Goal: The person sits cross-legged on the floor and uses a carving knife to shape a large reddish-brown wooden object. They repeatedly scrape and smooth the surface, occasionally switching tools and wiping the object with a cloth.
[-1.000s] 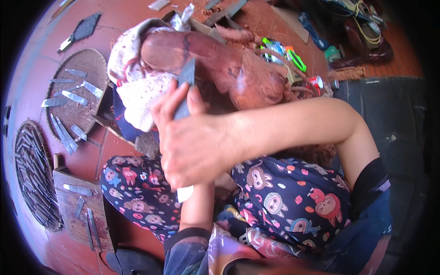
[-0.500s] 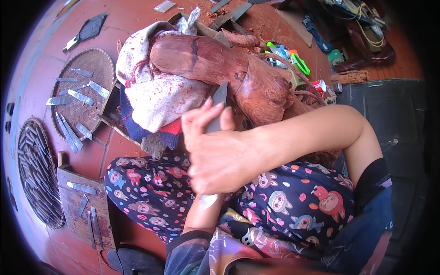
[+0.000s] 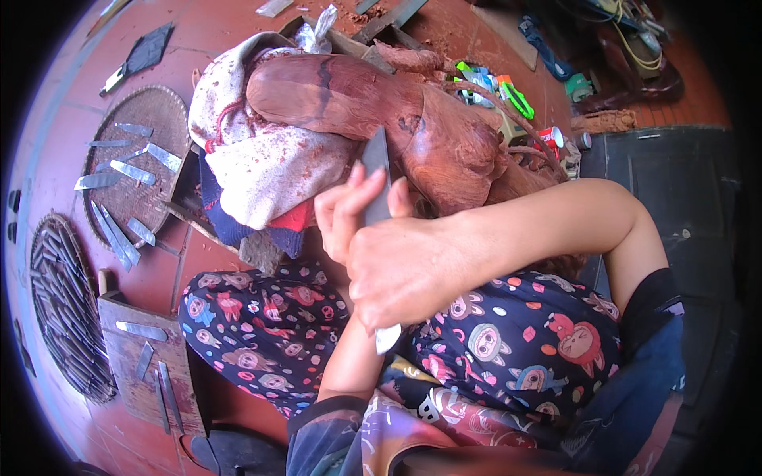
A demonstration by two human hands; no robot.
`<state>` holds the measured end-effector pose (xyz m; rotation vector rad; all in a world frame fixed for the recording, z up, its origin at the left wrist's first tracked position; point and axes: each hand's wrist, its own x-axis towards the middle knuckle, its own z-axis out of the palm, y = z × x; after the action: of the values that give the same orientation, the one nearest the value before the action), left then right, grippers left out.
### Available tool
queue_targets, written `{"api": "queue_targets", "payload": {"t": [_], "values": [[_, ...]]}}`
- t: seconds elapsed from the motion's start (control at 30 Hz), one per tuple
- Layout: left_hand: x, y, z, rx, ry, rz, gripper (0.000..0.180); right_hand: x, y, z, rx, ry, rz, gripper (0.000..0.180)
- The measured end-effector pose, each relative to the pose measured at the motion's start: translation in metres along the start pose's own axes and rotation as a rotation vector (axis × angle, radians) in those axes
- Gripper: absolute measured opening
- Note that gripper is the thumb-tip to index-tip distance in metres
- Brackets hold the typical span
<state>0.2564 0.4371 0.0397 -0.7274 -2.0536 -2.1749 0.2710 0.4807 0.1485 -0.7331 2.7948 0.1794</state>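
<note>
A red tiled floor [image 3: 238,32] dusted with wood shavings spreads out beyond the hands, with the person seated on it in dark cartoon-print trousers [image 3: 508,341]. The right hand [image 3: 397,266] reaches across in front, its fingers closed over a flat grey metal chisel blade [image 3: 375,170] whose pale butt end pokes out below the fist. The left hand [image 3: 337,214] sits just behind and under it, fingers curled against the blade's left side; how firmly it grips cannot be told.

The blade tip rests against a large reddish-brown carved wood block [image 3: 357,99], just above the hands, cradled on a dusty white cloth [image 3: 262,170]. Judging by its surface, the block is already rounded and smoothed into broad forms, but no fine detail shows, so the shaping looks roughly midway.

Well left of the hands, a round woven tray [image 3: 163,103] carries loose metal chisels [image 3: 131,170]; a second woven tray [image 3: 55,309] lies lower left.
</note>
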Motion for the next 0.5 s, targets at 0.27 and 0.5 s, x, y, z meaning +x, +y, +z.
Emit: {"api": "queue_targets", "payload": {"t": [0.27,0.5], "values": [[0.013,-0.005,-0.001,-0.013,-0.015,0.053,0.034,0.013,0.0,0.026,-0.409,-0.037,0.013,0.023],[0.041,0.03,-0.032,0.158,-0.159,-0.079,0.022,0.043,0.014,0.019,0.249,0.264,-0.103,0.022]]}}
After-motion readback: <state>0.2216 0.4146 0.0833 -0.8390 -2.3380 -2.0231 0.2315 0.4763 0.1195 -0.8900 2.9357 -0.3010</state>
